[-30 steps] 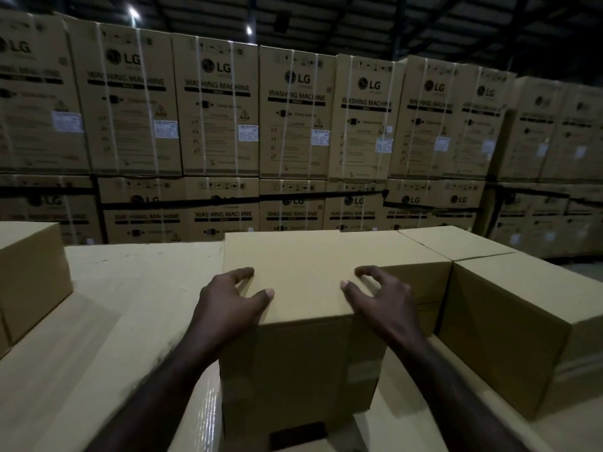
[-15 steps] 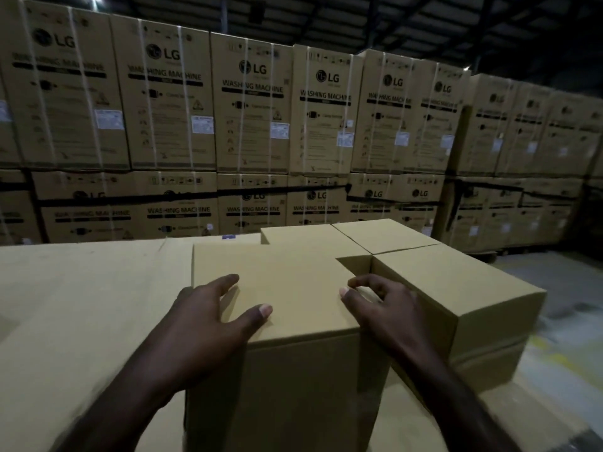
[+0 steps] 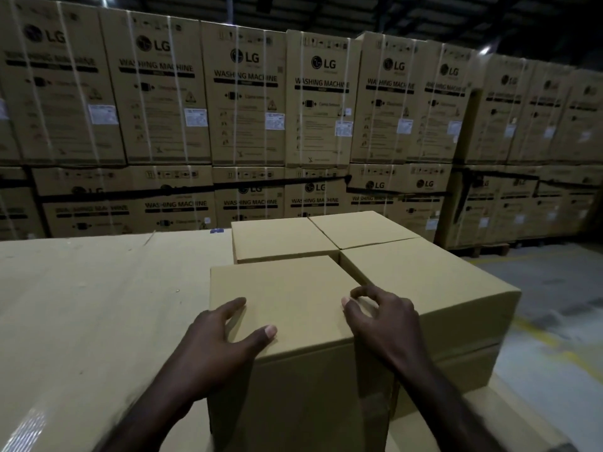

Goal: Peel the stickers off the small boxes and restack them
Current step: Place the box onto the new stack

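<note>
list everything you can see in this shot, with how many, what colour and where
small boxes: four, plain tan, in a two-by-two block at centre; the near-left one is under both hands
large flat carton: one, tan, beneath the small boxes, stretching left
washing machine cartons: many, tan with black print and white labels, stacked in two tiers along the back
floor: grey with yellow lines, at right
left hand: one, grip on the near-left box's left top edge
right hand: one, fingers curled at that box's right top edge

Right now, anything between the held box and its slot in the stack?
Nothing visible. The held box already sits beside three stacked boxes, with a narrow gap at its right edge. Left hand and right hand grip its near corners.
</note>
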A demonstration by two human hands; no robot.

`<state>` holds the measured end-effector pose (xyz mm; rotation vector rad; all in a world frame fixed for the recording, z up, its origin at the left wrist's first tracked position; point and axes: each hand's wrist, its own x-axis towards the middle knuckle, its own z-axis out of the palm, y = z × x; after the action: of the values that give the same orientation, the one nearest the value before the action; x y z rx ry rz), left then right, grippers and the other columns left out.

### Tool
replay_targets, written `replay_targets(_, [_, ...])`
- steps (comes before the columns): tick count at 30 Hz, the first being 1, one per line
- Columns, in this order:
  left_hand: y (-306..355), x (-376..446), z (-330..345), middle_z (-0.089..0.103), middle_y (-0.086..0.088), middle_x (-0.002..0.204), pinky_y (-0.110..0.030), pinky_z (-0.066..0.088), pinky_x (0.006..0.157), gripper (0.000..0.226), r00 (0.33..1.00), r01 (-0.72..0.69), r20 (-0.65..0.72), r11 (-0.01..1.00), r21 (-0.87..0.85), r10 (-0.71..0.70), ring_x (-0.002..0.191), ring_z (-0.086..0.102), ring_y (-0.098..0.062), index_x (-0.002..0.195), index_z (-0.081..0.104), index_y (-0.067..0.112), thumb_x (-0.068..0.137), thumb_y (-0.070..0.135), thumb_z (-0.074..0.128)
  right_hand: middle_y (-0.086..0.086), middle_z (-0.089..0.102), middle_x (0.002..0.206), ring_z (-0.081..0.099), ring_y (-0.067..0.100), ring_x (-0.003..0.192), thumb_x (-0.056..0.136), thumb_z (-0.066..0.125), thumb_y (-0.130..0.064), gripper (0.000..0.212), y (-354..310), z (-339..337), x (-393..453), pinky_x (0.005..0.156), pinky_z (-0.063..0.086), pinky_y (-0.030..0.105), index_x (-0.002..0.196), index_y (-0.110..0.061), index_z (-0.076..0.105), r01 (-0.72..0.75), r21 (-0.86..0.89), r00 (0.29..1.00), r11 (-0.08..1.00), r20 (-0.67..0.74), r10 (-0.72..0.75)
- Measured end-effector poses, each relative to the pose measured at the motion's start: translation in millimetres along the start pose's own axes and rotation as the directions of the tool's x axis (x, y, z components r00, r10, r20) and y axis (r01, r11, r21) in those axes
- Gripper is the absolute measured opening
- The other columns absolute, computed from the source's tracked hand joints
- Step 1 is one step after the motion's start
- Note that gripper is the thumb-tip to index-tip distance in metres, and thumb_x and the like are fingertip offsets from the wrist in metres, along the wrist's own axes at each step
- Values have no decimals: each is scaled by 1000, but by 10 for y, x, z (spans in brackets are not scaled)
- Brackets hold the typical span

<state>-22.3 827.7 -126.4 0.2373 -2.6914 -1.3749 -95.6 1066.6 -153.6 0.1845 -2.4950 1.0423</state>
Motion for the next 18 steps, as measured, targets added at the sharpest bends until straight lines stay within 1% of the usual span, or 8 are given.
replay_targets(3, [-41, 33, 134, 31, -2, 153, -42, 38, 104, 86, 1000, 21, -4, 1000, -21, -21, 138, 32, -26, 147, 34, 33, 72, 58, 68, -3, 72, 105, 64, 9, 90, 85, 60, -49, 38, 147, 74, -17, 77, 59, 34, 108, -21, 70, 73, -14, 997, 997, -19, -73])
replay_targets(6, [-90, 61, 232, 34, 0, 151, -41, 38, 104, 85, 999, 21, -38, 999, -38, -23, 137, 34, -25, 145, 37, 34, 71, 58, 69, -5, 70, 99, 62, 6, 91, 84, 53, -52, 42, 281, 143, -35, 77, 57, 31, 104, -19, 70, 163, -54, 986, 985, -22, -164])
replay_targets(9, [-127, 95, 317, 37, 1, 148, -38, 39, 102, 80, 998, 1, -68, 997, -72, -6, 135, 36, -22, 144, 40, 32, 73, 54, 71, -4, 69, 92, 61, 13, 94, 86, 49, -49, 38, 367, 193, -47, 76, 55, 33, 94, -18, 70, 229, -134, 968, 964, -74, -240])
replay_targets(12, [-130, 136, 407, 38, 0, 148, -37, 39, 101, 73, 993, -24, -119, 996, -89, 13, 134, 37, -22, 142, 45, 29, 77, 49, 71, 0, 70, 88, 63, 20, 94, 90, 46, -44, 38, 416, 249, -41, 75, 56, 36, 86, -15, 70, 252, -224, 946, 941, -146, -289])
replay_targets(13, [-125, 148, 434, 39, 0, 148, -37, 39, 101, 69, 990, -24, -140, 994, -104, 10, 134, 37, -22, 140, 47, 29, 78, 48, 71, 1, 71, 88, 63, 22, 94, 91, 44, -42, 39, 438, 269, -27, 79, 55, 39, 86, -14, 70, 250, -256, 941, 934, -163, -297])
replay_targets(14, [-120, 156, 459, 39, 0, 147, -37, 38, 101, 66, 987, -22, -158, 993, -118, 4, 133, 38, -22, 139, 49, 29, 79, 46, 70, 2, 71, 89, 63, 24, 94, 92, 42, -41, 40, 457, 288, -11, 88, 53, 44, 86, -14, 71, 243, -289, 940, 926, -168, -299])
replay_targets(16, [-114, 171, 508, 42, -1, 145, -36, 39, 101, 61, 982, -33, -190, 991, -128, 8, 132, 39, -21, 138, 51, 28, 82, 42, 70, 3, 72, 93, 64, 25, 97, 94, 39, -41, 42, 496, 318, 14, 105, 41, 51, 88, -14, 72, 212, -355, 943, 911, -172, -286])
replay_targets(18, [-108, 190, 547, 43, -1, 144, -35, 39, 100, 60, 977, -49, -212, 991, -125, 21, 131, 40, -21, 137, 51, 27, 82, 41, 70, 4, 73, 95, 64, 27, 101, 93, 39, -41, 43, 528, 329, 36, 111, 34, 53, 89, -15, 72, 180, -396, 945, 900, -186, -271])
